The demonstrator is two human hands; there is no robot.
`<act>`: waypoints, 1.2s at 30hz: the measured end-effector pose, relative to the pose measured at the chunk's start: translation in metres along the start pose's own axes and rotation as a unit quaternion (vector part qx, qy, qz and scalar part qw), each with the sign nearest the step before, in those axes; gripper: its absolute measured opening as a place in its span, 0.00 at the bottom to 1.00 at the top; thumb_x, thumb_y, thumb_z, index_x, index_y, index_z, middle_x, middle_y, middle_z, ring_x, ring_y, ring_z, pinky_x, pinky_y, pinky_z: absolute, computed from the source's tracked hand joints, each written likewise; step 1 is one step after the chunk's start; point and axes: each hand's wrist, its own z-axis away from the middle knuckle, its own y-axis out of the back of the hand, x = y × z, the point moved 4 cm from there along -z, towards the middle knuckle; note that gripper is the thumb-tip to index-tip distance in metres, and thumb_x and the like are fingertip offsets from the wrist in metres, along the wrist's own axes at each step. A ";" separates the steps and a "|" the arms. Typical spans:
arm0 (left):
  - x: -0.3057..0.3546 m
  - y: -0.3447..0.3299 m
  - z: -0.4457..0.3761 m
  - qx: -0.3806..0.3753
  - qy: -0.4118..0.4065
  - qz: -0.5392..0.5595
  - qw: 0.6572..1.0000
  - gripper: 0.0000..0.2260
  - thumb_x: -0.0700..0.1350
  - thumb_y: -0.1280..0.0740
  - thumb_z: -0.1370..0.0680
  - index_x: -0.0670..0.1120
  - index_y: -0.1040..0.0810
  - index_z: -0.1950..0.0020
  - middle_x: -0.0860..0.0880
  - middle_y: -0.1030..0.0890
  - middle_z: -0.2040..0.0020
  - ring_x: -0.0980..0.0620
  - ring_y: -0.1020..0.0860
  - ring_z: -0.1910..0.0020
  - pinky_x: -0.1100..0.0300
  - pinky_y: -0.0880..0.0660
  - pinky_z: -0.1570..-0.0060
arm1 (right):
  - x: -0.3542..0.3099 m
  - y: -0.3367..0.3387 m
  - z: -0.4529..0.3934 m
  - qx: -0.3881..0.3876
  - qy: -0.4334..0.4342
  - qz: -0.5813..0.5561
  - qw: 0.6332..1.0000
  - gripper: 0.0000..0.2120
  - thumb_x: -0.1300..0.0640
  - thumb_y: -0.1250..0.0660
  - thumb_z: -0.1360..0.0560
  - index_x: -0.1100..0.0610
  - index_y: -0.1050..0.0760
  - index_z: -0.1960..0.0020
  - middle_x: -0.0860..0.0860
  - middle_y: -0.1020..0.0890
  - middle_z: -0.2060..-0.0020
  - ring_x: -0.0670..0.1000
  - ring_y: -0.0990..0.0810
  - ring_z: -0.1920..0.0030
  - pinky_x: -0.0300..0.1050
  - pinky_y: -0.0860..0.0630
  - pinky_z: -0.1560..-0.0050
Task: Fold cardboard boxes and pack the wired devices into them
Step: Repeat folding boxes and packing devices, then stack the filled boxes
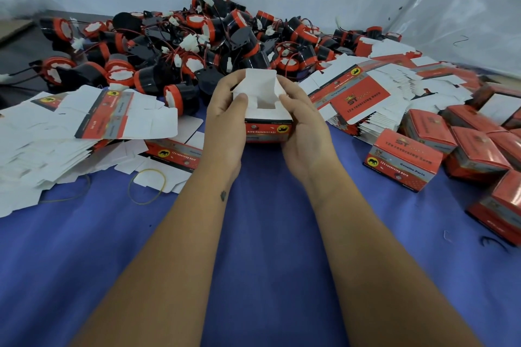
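A small red and white cardboard box [266, 121] stands in the middle of the blue cloth with its white top flaps raised. My left hand [225, 118] grips its left side, thumb on a side flap. My right hand [303, 124] grips the right side, thumb on the opposite flap. The inside of the box looks hollow. Behind the box lies a heap of black and red wired devices [197, 45] with white plugs.
Flat unfolded box blanks are spread at the left [84, 121] and at the right [366, 93]. Several folded closed boxes [403, 160] stand at the right. Yellow rubber bands [146, 186] lie on the blue cloth [267, 234]. A plastic sheet hangs at the back right.
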 end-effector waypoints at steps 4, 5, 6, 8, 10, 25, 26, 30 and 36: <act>0.001 0.002 -0.001 0.001 -0.013 -0.009 1.000 0.19 0.36 0.43 0.19 0.61 0.25 0.44 0.53 0.18 0.52 0.59 0.20 0.57 0.62 0.22 0.58 | -0.005 0.002 0.000 -0.039 0.010 0.005 0.999 0.22 0.68 0.42 0.22 0.47 0.25 0.36 0.53 0.19 0.46 0.57 0.20 0.46 0.54 0.22 0.48; 0.001 0.002 -0.001 0.001 -0.008 -0.004 1.000 0.19 0.36 0.43 0.19 0.61 0.25 0.43 0.52 0.18 0.52 0.58 0.20 0.57 0.60 0.21 0.58 | -0.005 0.002 0.000 -0.047 0.010 0.010 0.999 0.23 0.69 0.43 0.23 0.47 0.26 0.36 0.52 0.18 0.48 0.57 0.20 0.47 0.55 0.22 0.48; 0.001 0.002 -0.002 0.001 -0.003 0.005 1.000 0.19 0.36 0.43 0.18 0.61 0.26 0.42 0.52 0.18 0.52 0.56 0.20 0.57 0.58 0.21 0.58 | -0.005 0.002 0.000 -0.053 0.010 0.016 0.998 0.25 0.71 0.43 0.24 0.47 0.26 0.36 0.51 0.17 0.49 0.57 0.20 0.48 0.55 0.22 0.48; 0.000 0.002 -0.002 0.001 0.001 0.014 1.000 0.19 0.36 0.43 0.18 0.60 0.26 0.43 0.53 0.18 0.53 0.55 0.20 0.57 0.56 0.21 0.60 | -0.004 0.000 0.001 -0.060 0.012 0.032 0.998 0.26 0.72 0.45 0.25 0.47 0.26 0.37 0.51 0.17 0.49 0.56 0.20 0.48 0.54 0.22 0.48; 0.001 0.002 -0.001 0.002 -0.004 0.011 1.000 0.16 0.36 0.43 0.18 0.57 0.24 0.48 0.51 0.19 0.53 0.53 0.21 0.57 0.57 0.21 0.61 | -0.004 -0.001 0.002 -0.052 0.022 0.047 0.997 0.22 0.71 0.44 0.24 0.48 0.24 0.42 0.52 0.19 0.49 0.56 0.21 0.49 0.54 0.24 0.49; 0.009 0.002 0.006 -0.013 -0.081 -0.034 0.996 0.16 0.35 0.35 0.28 0.54 0.23 0.47 0.52 0.20 0.49 0.56 0.21 0.49 0.62 0.22 0.54 | -0.010 0.005 0.005 0.083 0.055 0.151 0.984 0.08 0.50 0.32 0.25 0.49 0.23 0.47 0.51 0.19 0.50 0.49 0.21 0.51 0.45 0.23 0.54; 0.012 0.001 0.008 -0.014 -0.111 -0.055 0.992 0.15 0.36 0.35 0.27 0.54 0.23 0.46 0.53 0.20 0.48 0.57 0.21 0.48 0.62 0.23 0.52 | -0.008 0.009 0.004 0.097 0.022 0.163 0.982 0.13 0.43 0.34 0.26 0.48 0.22 0.46 0.50 0.19 0.47 0.50 0.21 0.48 0.46 0.23 0.50; 0.016 -0.012 0.016 -0.058 -0.185 -0.195 0.961 0.17 0.48 0.37 0.22 0.59 0.28 0.34 0.63 0.27 0.35 0.55 0.32 0.30 0.50 0.33 0.30 | -0.008 0.017 0.004 0.075 -0.075 0.148 0.983 0.14 0.42 0.35 0.23 0.51 0.22 0.49 0.50 0.18 0.58 0.51 0.19 0.59 0.44 0.23 0.66; -0.012 -0.013 0.008 -0.110 0.116 -0.073 0.984 0.41 0.55 0.29 0.27 0.52 0.45 0.20 0.51 0.32 0.25 0.51 0.30 0.28 0.53 0.28 0.33 | -0.031 0.014 0.009 0.055 0.098 0.147 0.983 0.08 0.64 0.40 0.35 0.56 0.26 0.59 0.54 0.22 0.59 0.54 0.23 0.55 0.47 0.27 0.59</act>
